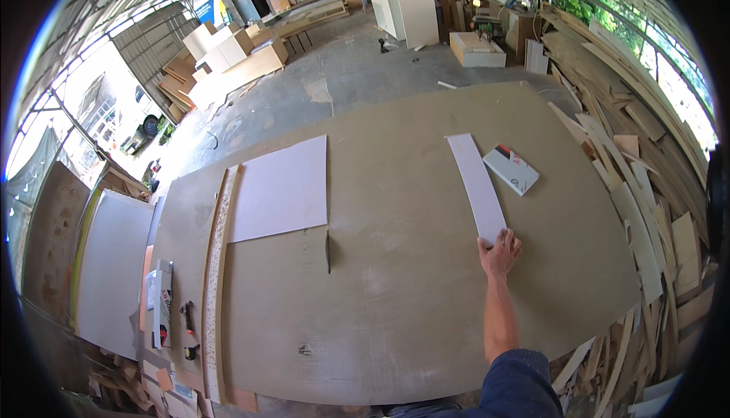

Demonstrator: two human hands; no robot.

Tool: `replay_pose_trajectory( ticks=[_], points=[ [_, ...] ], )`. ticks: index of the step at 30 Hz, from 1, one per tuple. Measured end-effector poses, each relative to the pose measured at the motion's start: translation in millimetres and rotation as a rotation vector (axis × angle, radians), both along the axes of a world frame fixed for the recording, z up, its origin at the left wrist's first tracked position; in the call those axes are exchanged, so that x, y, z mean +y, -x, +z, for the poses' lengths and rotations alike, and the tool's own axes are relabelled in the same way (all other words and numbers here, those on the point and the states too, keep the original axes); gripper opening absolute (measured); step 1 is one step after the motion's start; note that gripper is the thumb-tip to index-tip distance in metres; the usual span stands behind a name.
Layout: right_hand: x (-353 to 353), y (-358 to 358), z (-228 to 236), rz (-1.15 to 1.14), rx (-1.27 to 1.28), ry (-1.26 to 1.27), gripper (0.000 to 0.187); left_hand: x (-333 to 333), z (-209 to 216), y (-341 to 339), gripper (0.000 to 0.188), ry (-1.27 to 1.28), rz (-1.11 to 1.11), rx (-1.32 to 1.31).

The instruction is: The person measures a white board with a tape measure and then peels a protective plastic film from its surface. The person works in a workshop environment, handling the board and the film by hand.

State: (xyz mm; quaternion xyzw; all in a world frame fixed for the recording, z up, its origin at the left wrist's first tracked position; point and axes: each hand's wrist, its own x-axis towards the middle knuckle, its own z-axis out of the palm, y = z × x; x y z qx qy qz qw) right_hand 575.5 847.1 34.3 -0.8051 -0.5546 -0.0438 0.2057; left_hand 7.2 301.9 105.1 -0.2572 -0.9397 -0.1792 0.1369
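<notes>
On my screen I see a matt, faintly scuffed tabletop [403,289]; the white strip [477,178] and white sheet [281,186] look smooth, the box [511,169] like card, the speckled batten [217,281] like rough wood, the sleeve [517,380] like dull cloth.

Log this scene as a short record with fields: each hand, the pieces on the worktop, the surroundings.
Right hand: at the near end of the white strip; how firmly it grips cannot be told
Left hand: not in view
Surface: large brown worktop
Beside the strip: small flat box, just to its right, lying at an angle
Left part of worktop: white rectangular panel, right of a long narrow board
Right side: heaped wood offcuts
Background: white cabinet on the floor
</notes>
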Motion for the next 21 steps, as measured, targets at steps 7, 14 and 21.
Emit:
replay_pose_trajectory(
  ticks=[7, 14, 21],
  points=[
    [-80, -113, 2, -0.253, 0.044, 0.04, 0.082, -56, -89, -65, 0.035, 0.178, -0.197, -0.138],
    [-171, -271, -1, -0.658, 0.032, 0.165, 0.074, -58, -128, -100, 0.035, 0.345, -0.248, -0.289],
    [-272, -358, -35, -1.251, 0.024, 0.141, 0.058, -42, -133, -127, 0.04, 0.509, -0.138, -0.532]
  ],
)
